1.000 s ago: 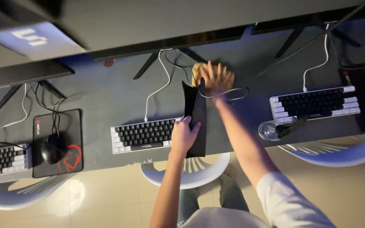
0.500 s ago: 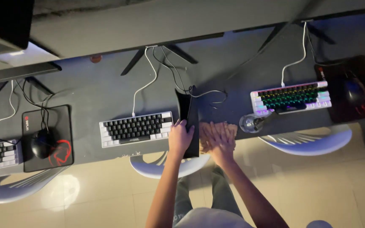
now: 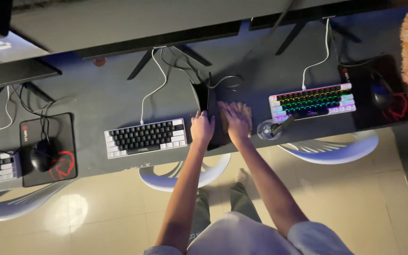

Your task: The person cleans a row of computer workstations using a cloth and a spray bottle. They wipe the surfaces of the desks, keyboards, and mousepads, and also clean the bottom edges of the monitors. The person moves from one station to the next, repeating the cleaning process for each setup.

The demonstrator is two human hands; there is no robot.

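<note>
- Left hand [image 3: 202, 126] gripped the lifted edge of a black mouse pad [image 3: 208, 105] on the tabletop [image 3: 95, 101]
- Right hand [image 3: 235, 120] pressed flat, fingers spread, on a tan cloth [image 3: 245, 113] just beside the pad

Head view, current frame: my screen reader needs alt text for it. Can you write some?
Seen from above, a person's left hand holds a black mouse pad lifted on edge while the right hand presses a tan cloth onto the dark desk. A white keyboard lies left, a rainbow-lit keyboard right.
</note>
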